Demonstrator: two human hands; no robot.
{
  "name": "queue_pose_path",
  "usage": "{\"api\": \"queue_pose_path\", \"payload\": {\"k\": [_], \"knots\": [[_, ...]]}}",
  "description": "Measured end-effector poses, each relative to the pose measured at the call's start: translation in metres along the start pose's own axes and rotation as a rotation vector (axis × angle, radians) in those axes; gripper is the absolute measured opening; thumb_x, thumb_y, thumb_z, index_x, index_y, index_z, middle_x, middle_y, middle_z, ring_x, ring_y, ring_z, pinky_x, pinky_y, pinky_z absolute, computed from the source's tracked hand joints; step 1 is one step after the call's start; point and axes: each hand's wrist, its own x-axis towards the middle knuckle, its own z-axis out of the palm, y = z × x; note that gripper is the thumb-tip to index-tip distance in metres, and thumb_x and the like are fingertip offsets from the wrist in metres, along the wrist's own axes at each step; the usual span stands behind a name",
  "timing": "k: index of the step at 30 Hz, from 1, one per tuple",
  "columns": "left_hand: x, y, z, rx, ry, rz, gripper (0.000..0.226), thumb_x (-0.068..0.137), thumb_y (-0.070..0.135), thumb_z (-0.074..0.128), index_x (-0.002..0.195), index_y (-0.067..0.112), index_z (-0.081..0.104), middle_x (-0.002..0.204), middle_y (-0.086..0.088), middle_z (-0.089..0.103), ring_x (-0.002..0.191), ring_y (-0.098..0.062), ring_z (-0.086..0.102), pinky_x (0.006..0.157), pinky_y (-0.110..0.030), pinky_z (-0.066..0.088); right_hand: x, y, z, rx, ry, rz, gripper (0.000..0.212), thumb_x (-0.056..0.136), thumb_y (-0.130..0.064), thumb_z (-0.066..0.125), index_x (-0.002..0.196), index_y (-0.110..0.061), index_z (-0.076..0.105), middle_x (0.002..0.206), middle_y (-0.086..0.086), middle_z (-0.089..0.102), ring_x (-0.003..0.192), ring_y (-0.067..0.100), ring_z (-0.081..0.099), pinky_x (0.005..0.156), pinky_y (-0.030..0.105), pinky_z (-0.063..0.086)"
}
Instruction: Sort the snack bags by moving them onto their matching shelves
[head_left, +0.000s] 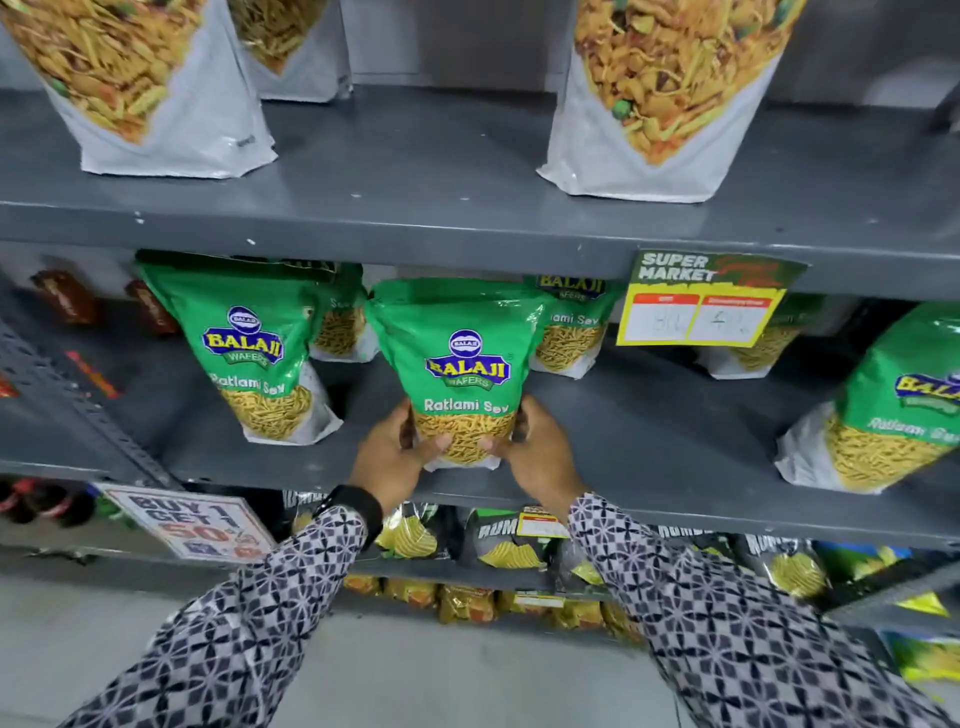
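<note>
A shop: grey metal shelves (467, 228) stocked with snack bags (249, 343), a supermarket price tag (706, 306), a discount sign (192, 522).

green bag (457, 358) "Balaji Wafers Ratlami Sev", shelf tag (706, 301) "Super Market"

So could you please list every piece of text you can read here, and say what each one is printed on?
"BALAJI WAFERS", "Ratlami Sev": held green bag, gripped by left hand and right hand.
Same words: green bag to its left.
"SUPER MARKET": price tag; its handwritten numbers are too blurred.
"BUY 1 GET 1", "50": offer sign; the rest is blurred.
Dark bags below: lettering cut off, unreadable.
</note>
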Motion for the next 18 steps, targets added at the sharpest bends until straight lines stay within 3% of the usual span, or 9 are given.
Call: {"api": "queue_pose_path", "payload": {"k": [4, 11, 18], "knots": [[0.01, 0.013, 0.042, 0.039, -0.074, 0.04, 0.061, 0.084, 0.048, 0.077, 0.139, 0.032, 0.058, 0.13, 0.008, 0.076, 0.121, -0.013, 0.071, 0.11, -0.046, 0.054, -0.005, 0.015, -0.04, 0.004, 0.079, 0.004, 0.054, 0.08, -0.006, 0.086, 0.118, -0.031, 0.058, 0.112, -0.004, 0.075, 0.109, 0.02, 0.073, 0.099, 0.045, 0.06], [0.024, 0.03, 0.101, -0.012, -0.175, 0.063, 0.06, 0.09, 0.029, 0.079, 0.145, 0.026, 0.055, 0.134, 0.003, 0.074, 0.125, -0.014, 0.069, 0.114, -0.046, 0.052, -0.006, 0.043, -0.095, -0.052, 0.183, 0.032, 0.054, 0.082, -0.011, 0.085, 0.121, -0.033, 0.055, 0.112, -0.003, 0.074, 0.109, 0.027, 0.07, 0.097, 0.051, 0.059], [0.024, 0.025, 0.11, 0.013, -0.153, 0.039, 0.067, 0.087, 0.041, 0.079, 0.148, 0.035, 0.052, 0.138, 0.004, 0.072, 0.129, -0.015, 0.067, 0.115, -0.046, 0.051, -0.007, 0.044, -0.103, -0.069, 0.164, 0.064, 0.053, 0.084, -0.012, 0.083, 0.129, -0.021, 0.058, 0.115, -0.002, 0.072, 0.113, 0.024, 0.068, 0.102, 0.046, 0.057]]}}
